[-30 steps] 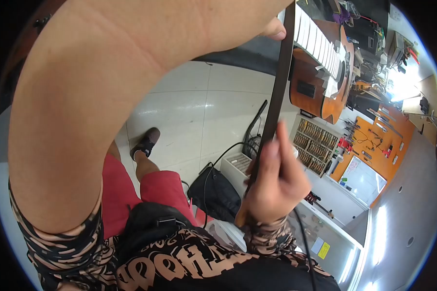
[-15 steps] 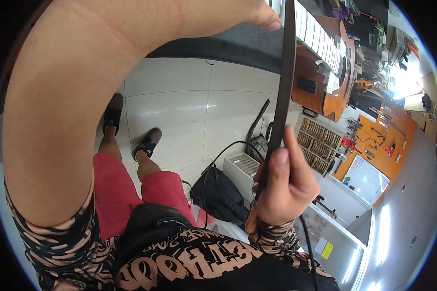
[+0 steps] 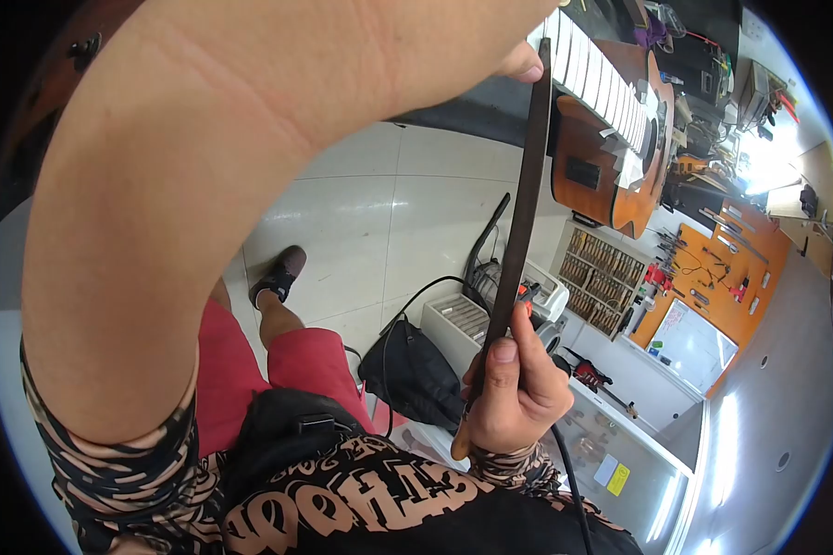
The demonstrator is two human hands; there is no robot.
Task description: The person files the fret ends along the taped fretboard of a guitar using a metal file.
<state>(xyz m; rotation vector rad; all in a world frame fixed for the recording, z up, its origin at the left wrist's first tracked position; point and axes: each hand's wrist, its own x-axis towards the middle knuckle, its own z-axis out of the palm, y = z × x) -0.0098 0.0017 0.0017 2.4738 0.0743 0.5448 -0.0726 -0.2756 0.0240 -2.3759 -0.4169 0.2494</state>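
My right hand [image 3: 518,398] grips a long, dark, flat file [image 3: 520,213] near its wooden handle [image 3: 461,439], thumb and fingers pressed along the blade. The file's far end lies over the edge of the guitar's neck [image 3: 597,74], which is covered in white strips with dark lines between them. My left hand [image 3: 524,65] is mostly out of frame at the top; only a fingertip shows, beside the file's tip. The orange-brown guitar body [image 3: 588,162] has pieces of white tape near the sound hole.
Under the guitar is a dark bench edge [image 3: 472,116]. A black bag [image 3: 412,370] and a white drawer unit [image 3: 458,324] stand on the tiled floor. Beyond are a rack of small parts [image 3: 602,277] and an orange tool board [image 3: 713,268]. A black cable [image 3: 574,476] hangs beside my right wrist.
My right hand has moved down toward my body with the file, and the file's far tip now shows. My left forearm has shifted slightly lower and to the right.
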